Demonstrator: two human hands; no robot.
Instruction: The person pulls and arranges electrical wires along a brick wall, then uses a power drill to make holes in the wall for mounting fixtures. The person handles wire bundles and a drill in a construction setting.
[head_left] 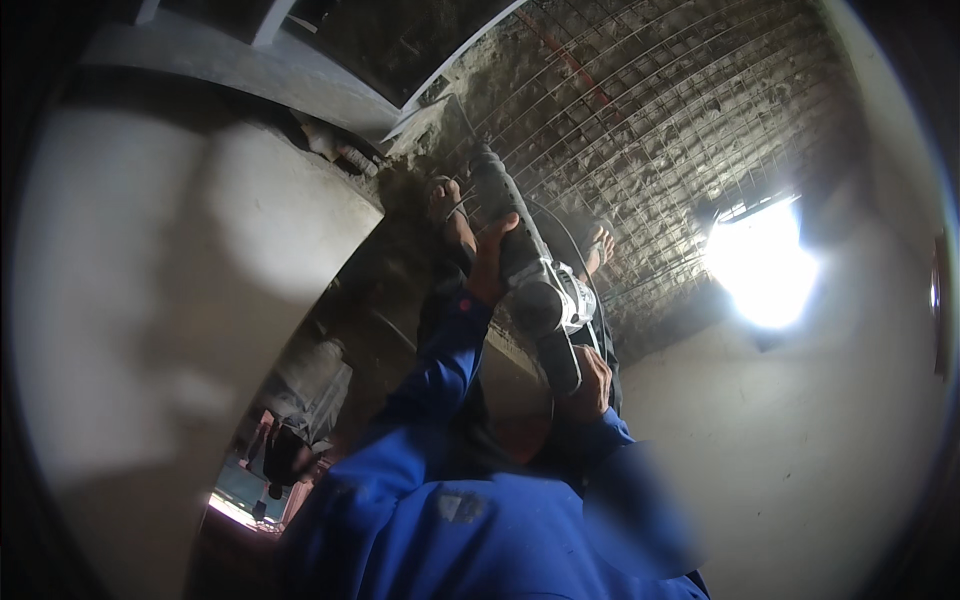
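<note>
A grey and white rotary hammer (520, 225) slants up and away from me across the middle of the view. My left hand (490, 262) is closed around the left side of its barrel, thumb on top. At the rear handle, my right hand (592, 382) is wrapped round the grip; its finger on the trigger side is hidden. A thin steel chisel bit (464, 118) runs from the tool's nose toward rough broken concrete (430, 135) beside a ledge. Whether its tip touches the concrete is too dim to tell.
Wire mesh (660, 130) covers the chipped surface beyond my feet (600, 248). A bright work lamp (765, 262) shines at right near a pale wall (760, 430). A cable (560, 222) loops beside the tool. A dark-panelled frame (390, 50) stands far left, with a dusty sack-like bundle (315, 385) lower left.
</note>
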